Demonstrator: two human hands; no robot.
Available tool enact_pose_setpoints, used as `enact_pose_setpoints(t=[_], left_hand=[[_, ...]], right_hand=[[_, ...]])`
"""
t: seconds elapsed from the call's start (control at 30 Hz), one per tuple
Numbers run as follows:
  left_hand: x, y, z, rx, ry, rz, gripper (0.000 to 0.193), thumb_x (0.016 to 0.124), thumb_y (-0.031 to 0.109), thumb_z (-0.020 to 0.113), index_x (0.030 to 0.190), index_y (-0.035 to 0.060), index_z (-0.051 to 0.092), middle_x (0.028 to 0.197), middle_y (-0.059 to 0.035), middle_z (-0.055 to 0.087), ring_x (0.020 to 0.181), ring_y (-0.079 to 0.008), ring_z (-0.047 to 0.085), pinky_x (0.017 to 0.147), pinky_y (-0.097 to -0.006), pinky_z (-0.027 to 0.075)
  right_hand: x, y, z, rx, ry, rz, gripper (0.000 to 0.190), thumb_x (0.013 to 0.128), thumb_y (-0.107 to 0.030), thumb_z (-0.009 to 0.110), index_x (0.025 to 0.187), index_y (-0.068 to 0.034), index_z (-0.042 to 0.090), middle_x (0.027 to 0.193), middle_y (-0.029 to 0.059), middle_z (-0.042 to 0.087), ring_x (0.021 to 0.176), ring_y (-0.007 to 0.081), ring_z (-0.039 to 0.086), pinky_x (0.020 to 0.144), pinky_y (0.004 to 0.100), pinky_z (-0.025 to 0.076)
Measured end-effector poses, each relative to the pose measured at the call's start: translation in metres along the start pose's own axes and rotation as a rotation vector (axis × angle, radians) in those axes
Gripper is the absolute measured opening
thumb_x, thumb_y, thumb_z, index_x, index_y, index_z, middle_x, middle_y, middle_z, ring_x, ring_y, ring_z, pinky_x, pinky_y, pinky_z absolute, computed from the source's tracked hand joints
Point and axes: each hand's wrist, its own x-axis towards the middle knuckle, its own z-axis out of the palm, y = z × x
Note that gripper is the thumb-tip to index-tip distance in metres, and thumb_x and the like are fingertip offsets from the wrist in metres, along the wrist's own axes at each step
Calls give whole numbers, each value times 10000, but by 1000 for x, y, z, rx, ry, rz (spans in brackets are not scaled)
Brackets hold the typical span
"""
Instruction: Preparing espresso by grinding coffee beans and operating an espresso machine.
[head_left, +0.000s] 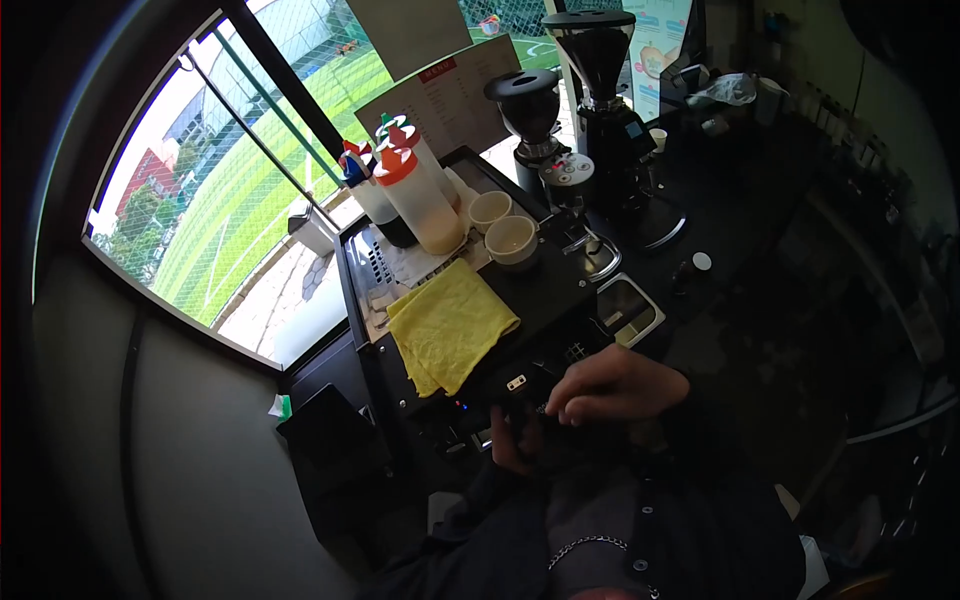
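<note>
My right hand (622, 386) is bent at the wrist with its fingers curled, in front of a dark coffee machine (551, 300). Just beside it, my left hand (513, 444) is low and mostly in shadow, its fingers bent upward. Darkness between the hands hides whether either holds something. Close above them is a small pale fitting (517, 382) with two dark spots. A folded yellow cloth (454, 326) drapes over the machine's near top edge. Two white cups (511, 241) stand behind it, near several squeeze bottles (420, 202) with coloured caps.
Two coffee grinders (600, 112) with dark hoppers stand beyond the machine. A printed menu board (442, 101) leans by the window. A metal-rimmed tray (637, 307) lies right of the machine, and a dark box-like object (330, 427) stands at left.
</note>
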Motion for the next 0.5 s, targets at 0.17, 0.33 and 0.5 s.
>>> enact_pose_setpoints(t=[0.17,0.33,0.5], left_hand=[[4,-8,56,-206,301,74,657,969,710,380,1015,78,554,622,14,425,409,-86,347,381,-242,286],[-4,-20,53,-164,355,191,720,963,731,338,1065,61,581,582,17,403,382,-91,319,366,-232,266],[-5,-29,44,-100,357,214,796,957,749,303,1183,42,593,577,14,411,378,-81,314,345,-231,242]], right_hand=[[24,44,-78,-308,462,-362,243,934,-91,671,720,-19,581,605,54,521,495,176,519,475,307,382],[44,58,-91,-242,162,-706,377,857,-63,717,583,-54,458,541,69,405,423,240,424,408,369,305],[60,69,-107,-62,41,-847,338,812,-25,684,568,-53,452,533,70,389,418,244,403,399,386,296]])
